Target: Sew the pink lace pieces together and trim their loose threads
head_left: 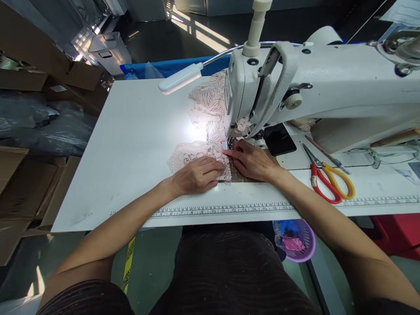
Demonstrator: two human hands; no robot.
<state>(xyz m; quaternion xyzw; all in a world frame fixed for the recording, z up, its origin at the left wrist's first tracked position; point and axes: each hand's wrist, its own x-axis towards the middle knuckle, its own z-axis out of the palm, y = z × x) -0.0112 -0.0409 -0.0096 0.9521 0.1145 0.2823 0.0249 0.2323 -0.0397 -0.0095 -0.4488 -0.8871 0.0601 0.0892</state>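
Note:
Pale pink lace fabric (pixel 190 151) lies on the white table under the lit needle area of the sewing machine (pixel 249 83). More of the lace is bunched behind the presser foot, left of the machine head. My left hand (pixel 200 175) rests flat on the front piece, its fingers stretched over the lace near its right edge. Close to the presser foot, my right hand (pixel 251 159) touches the lace's right edge with an outstretched index finger. Its thumb stands apart below, over the brown machine plate (pixel 243 175), and the other fingers are curled. The needle tip is hard to make out.
Scissors (pixel 328 179) with red and yellow handles lie right of my right forearm, near a dark phone (pixel 280 139). A printed ruler (pixel 210 212) runs along the table's front edge. Cardboard boxes (pixel 29 188) stand at left; a purple basket (pixel 306 247) sits below the table.

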